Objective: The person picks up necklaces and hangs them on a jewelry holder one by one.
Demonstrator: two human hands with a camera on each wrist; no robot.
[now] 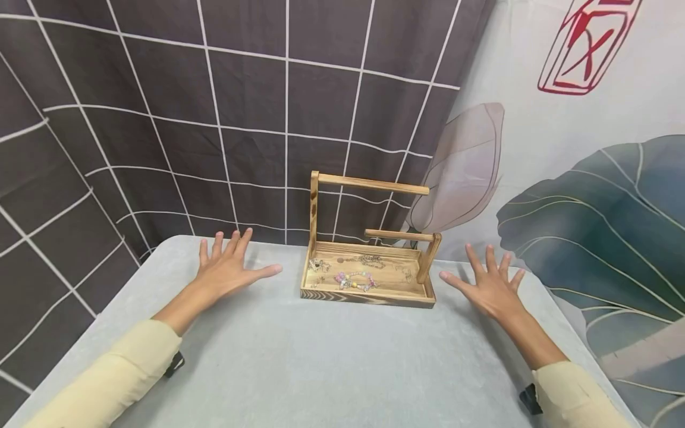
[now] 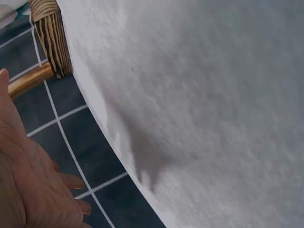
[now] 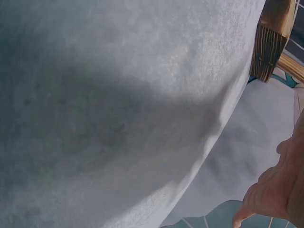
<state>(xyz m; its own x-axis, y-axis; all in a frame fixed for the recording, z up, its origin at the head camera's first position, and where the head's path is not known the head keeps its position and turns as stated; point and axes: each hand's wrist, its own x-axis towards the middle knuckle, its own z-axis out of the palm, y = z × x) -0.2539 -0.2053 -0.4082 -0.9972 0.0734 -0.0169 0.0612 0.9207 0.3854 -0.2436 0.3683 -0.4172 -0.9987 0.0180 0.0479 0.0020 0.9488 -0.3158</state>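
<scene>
A wooden jewelry stand (image 1: 369,301) with a shallow tray and two bars at different heights stands at the back of the table. In its tray lie a beaded bracelet (image 1: 355,280) in pink and pastel colours, a dark chain (image 1: 370,260) and several small metallic pieces of jewelry. My left hand (image 1: 227,270) is to the left of the stand, fingers spread and thumb toward it, holding nothing. On the other side my right hand (image 1: 489,288) has its fingers spread too, its thumb tip close to the tray's right end. Each wrist view shows one striped end of the stand (image 2: 54,42).
A pale grey cloth (image 1: 321,362) covers the table. Behind it hangs a dark curtain (image 1: 251,101) with a white grid, and at the right a white curtain (image 1: 514,154) with leaf prints. Dark wrist-worn devices show at both sleeves.
</scene>
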